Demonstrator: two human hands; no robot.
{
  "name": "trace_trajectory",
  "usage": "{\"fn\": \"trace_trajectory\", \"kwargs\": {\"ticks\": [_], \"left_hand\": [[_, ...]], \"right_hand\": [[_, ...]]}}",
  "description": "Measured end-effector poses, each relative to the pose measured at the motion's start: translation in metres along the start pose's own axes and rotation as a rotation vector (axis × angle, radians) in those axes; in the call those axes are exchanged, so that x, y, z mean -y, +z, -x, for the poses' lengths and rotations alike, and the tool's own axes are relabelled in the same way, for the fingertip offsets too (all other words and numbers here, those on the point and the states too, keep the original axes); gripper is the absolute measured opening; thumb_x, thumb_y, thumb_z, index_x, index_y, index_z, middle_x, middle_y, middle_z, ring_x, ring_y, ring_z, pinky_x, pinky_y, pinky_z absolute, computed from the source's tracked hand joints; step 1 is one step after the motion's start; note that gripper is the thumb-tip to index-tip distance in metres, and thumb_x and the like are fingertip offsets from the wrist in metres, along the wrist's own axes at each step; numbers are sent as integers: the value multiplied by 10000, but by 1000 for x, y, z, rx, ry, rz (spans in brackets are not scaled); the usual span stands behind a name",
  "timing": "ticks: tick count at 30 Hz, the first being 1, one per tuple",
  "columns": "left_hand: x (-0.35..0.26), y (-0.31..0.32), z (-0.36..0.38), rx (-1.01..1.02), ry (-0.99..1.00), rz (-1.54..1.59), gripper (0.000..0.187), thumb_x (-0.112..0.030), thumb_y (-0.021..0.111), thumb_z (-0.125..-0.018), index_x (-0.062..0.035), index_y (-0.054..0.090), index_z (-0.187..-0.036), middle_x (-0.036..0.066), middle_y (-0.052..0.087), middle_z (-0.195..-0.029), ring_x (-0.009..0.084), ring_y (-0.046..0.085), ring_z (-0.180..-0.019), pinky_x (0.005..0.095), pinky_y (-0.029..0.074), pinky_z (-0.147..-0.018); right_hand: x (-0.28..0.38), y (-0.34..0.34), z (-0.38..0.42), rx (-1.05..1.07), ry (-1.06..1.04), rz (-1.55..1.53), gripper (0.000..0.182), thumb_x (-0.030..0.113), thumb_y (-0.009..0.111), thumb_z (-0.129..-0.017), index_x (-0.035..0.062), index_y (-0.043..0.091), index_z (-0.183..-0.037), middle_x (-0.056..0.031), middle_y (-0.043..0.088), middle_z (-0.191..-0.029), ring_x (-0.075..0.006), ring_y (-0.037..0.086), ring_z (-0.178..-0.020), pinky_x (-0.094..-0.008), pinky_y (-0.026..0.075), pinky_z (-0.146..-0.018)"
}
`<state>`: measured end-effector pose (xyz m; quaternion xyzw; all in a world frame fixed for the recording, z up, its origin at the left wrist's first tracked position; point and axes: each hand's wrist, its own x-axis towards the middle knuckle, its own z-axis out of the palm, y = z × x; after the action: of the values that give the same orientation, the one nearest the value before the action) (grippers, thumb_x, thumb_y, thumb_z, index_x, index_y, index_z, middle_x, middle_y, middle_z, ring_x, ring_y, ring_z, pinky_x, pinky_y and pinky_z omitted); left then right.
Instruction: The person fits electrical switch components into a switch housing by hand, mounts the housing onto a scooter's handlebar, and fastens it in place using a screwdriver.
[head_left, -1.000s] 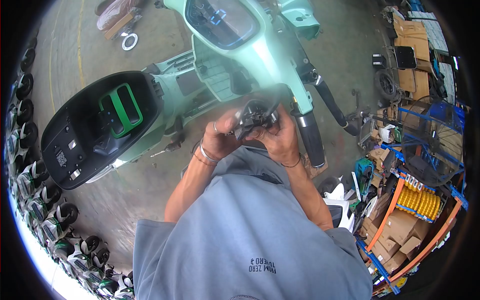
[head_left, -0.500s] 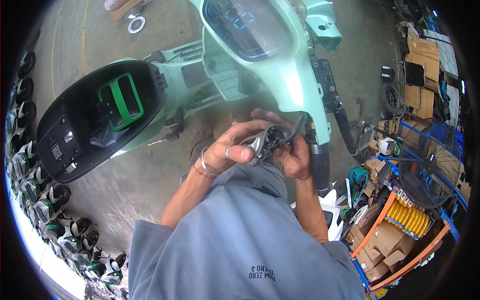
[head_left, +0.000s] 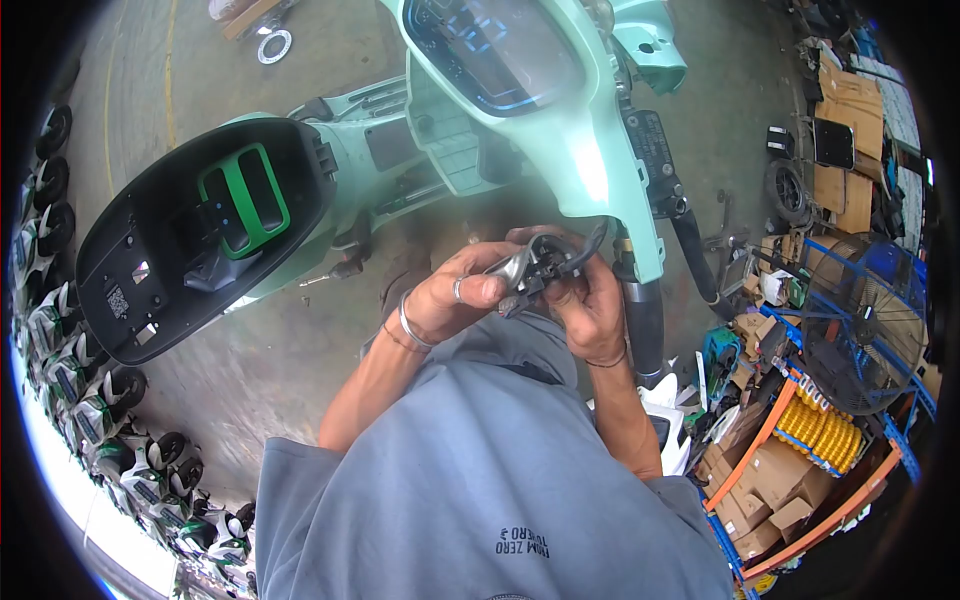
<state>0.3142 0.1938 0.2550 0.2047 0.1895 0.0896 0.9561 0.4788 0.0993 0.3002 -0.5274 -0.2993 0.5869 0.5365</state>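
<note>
The grey-blue shirt (head_left: 480,470) of the person lay nearest, its printed lettering upside down in this view. Beyond it, the left hand (head_left: 455,295), with a silver bangle (head_left: 411,322) at the wrist, was closed to a pinch, its thumb lying along the near side of a small grey-and-black housing (head_left: 522,270). The right hand (head_left: 590,312) was partly closed about the other side of it; some of its fingers were hidden. The housing sat between both hands, beside the dark handlebar grip (head_left: 645,330), its dark inner parts showing. A black cable (head_left: 592,247) curved from near the scooter's edge down to it. The step in hand looked like two-handed handling of this open part; the next move seemed to call for a steady left pinch, small adjustments by the right fingers, and slack in the cable. Past the hands stood the mint-green front cover (head_left: 585,155) with its lit display (head_left: 490,50), and to the left a black seat-shaped panel (head_left: 140,235) with a green frame (head_left: 275,212). Farther off were a fan (head_left: 862,320), yellow coils (head_left: 817,430) and a row of scooters (head_left: 110,430).
</note>
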Motion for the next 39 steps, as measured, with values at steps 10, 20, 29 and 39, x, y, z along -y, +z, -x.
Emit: {"fn": "trace_trajectory", "kwargs": {"ticks": [10, 20, 29, 39], "left_hand": [[-10, 30, 32, -312, 96, -449, 832, -708, 353, -971, 49, 663, -1122, 131, 713, -831, 239, 691, -796, 341, 550, -758], [-3, 49, 45, -633, 594, -1064, 659, -203, 850, -785, -14, 545, -1337, 147, 667, -1086, 211, 688, -866, 335, 589, -736], [2, 53, 34, -560, 465, -1041, 482, -157, 687, -934, 15, 519, -1351, 203, 611, -1207, 308, 673, -1012, 372, 604, -802], [-2, 46, 15, -511, 430, -1087, 461, -120, 672, -945, 33, 515, -1350, 190, 688, -1112, 254, 709, -977, 357, 566, -824]], "right_hand": [[-16, 9, 0, -89, -14, -208, 495, 213, 618, -1000, -26, 455, -1402, -100, 622, -1182, -167, 599, -1057, -275, 489, -876], [0, 14, 4, -193, 19, 62, 469, 214, 629, -996, -45, 489, -1361, -108, 642, -1121, -156, 640, -955, -267, 539, -758], [16, 29, 20, -293, -21, 181, 517, 87, 632, -963, -68, 427, -1411, -136, 651, -1132, -192, 656, -977, -301, 540, -856], [-6, 23, 29, -416, -168, 598, 524, 60, 682, -911, -87, 467, -1366, -204, 675, -1062, -239, 704, -871, -332, 560, -716]]}}
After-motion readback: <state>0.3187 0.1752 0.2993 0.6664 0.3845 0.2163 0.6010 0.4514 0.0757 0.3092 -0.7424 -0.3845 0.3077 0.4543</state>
